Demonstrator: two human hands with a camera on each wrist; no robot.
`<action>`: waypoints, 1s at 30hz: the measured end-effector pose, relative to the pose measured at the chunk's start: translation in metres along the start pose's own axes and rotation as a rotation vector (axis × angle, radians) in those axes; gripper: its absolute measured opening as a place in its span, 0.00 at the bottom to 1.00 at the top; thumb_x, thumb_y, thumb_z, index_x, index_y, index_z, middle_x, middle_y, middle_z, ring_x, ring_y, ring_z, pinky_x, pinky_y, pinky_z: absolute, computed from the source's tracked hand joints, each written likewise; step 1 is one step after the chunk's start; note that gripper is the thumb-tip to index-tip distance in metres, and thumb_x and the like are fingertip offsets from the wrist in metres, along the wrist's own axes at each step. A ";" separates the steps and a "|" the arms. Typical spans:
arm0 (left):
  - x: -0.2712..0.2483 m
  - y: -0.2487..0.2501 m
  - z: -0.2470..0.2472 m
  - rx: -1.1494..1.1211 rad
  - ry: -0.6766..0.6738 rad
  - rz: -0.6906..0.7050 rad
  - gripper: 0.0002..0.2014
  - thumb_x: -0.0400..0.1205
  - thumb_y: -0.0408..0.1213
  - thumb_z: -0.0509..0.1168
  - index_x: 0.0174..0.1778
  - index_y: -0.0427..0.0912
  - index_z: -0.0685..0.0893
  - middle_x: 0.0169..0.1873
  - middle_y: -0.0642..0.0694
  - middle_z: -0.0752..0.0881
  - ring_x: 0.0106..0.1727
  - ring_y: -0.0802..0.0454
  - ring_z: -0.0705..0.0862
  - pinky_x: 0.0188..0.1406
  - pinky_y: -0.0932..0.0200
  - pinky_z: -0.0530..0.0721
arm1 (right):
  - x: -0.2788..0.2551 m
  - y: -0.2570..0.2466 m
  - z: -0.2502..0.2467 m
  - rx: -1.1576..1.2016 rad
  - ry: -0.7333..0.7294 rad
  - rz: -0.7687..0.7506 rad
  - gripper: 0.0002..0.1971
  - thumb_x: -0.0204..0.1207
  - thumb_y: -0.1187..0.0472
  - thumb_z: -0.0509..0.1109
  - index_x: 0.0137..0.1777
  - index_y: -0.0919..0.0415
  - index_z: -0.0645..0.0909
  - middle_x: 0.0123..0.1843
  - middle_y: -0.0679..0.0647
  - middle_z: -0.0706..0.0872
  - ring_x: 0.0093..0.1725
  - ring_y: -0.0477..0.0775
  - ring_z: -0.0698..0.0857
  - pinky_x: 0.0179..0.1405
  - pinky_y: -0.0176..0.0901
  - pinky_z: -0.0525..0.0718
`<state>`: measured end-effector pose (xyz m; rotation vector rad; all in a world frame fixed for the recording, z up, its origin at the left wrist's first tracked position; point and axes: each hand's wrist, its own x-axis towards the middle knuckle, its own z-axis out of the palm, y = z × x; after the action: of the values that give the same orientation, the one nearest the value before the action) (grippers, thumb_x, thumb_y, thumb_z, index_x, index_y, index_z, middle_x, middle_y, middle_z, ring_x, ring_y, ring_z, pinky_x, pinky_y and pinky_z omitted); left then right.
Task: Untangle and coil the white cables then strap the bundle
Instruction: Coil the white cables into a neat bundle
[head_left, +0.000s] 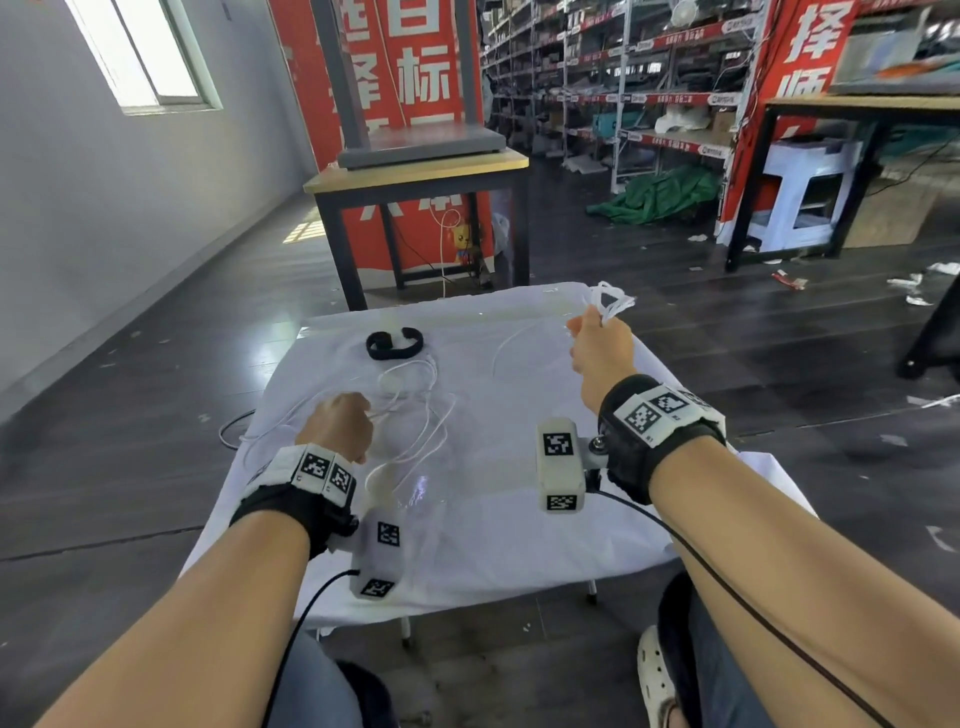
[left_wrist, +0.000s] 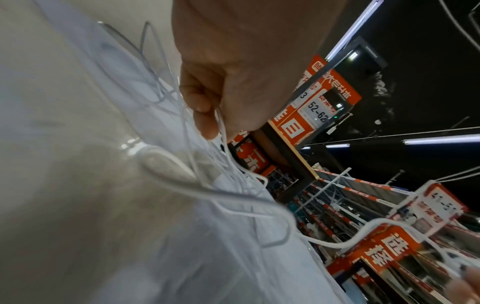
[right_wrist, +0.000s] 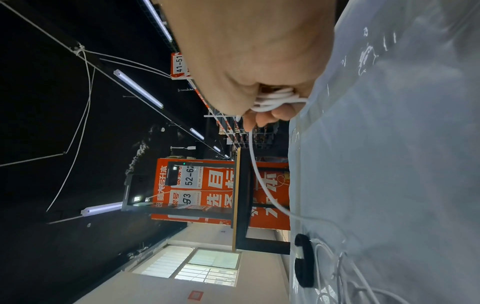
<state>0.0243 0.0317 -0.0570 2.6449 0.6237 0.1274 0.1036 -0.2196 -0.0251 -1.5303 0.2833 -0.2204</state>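
Loose white cables (head_left: 415, 410) lie tangled on the white-covered table (head_left: 493, 519). My left hand (head_left: 340, 423) rests low over the tangle and pinches a strand of cable (left_wrist: 221, 127) between thumb and fingers. My right hand (head_left: 597, 343) is raised over the table's far right corner, its fingers curled round a small bundle of coiled cable (head_left: 613, 301), seen from the wrist as white loops (right_wrist: 275, 100) in the fist. One strand (right_wrist: 262, 181) runs from that fist down to the table. A black strap (head_left: 395, 344) lies curled at the table's far left.
A wooden-topped side table (head_left: 415, 171) stands just beyond my table, red banners behind it. Shelving racks (head_left: 623, 78) fill the back right. A thin cable (head_left: 234, 428) hangs off the table's left edge. My knees and a white shoe (head_left: 657, 670) are below the near edge.
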 end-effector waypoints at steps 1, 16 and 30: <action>-0.001 0.004 -0.002 0.018 -0.028 0.016 0.25 0.80 0.21 0.51 0.71 0.42 0.77 0.51 0.41 0.86 0.31 0.52 0.87 0.45 0.54 0.83 | -0.002 0.000 0.001 -0.004 -0.027 0.001 0.20 0.86 0.55 0.54 0.31 0.55 0.74 0.34 0.51 0.76 0.28 0.50 0.71 0.29 0.41 0.69; -0.014 0.085 -0.015 -0.380 0.068 0.411 0.14 0.87 0.35 0.57 0.64 0.45 0.84 0.58 0.58 0.83 0.52 0.60 0.83 0.48 0.70 0.76 | -0.026 -0.002 0.001 -0.100 -0.310 -0.038 0.17 0.87 0.54 0.53 0.43 0.61 0.77 0.41 0.48 0.80 0.31 0.46 0.74 0.30 0.33 0.75; 0.007 0.082 0.014 0.117 -0.057 0.530 0.16 0.84 0.33 0.62 0.66 0.47 0.84 0.63 0.45 0.86 0.62 0.46 0.84 0.62 0.55 0.79 | -0.001 0.003 0.004 0.731 -0.484 0.370 0.19 0.88 0.53 0.54 0.38 0.62 0.74 0.60 0.61 0.86 0.60 0.61 0.85 0.62 0.51 0.82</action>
<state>0.0666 -0.0373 -0.0357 2.8518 -0.1043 0.1701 0.1035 -0.2153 -0.0278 -0.7485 0.0752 0.3155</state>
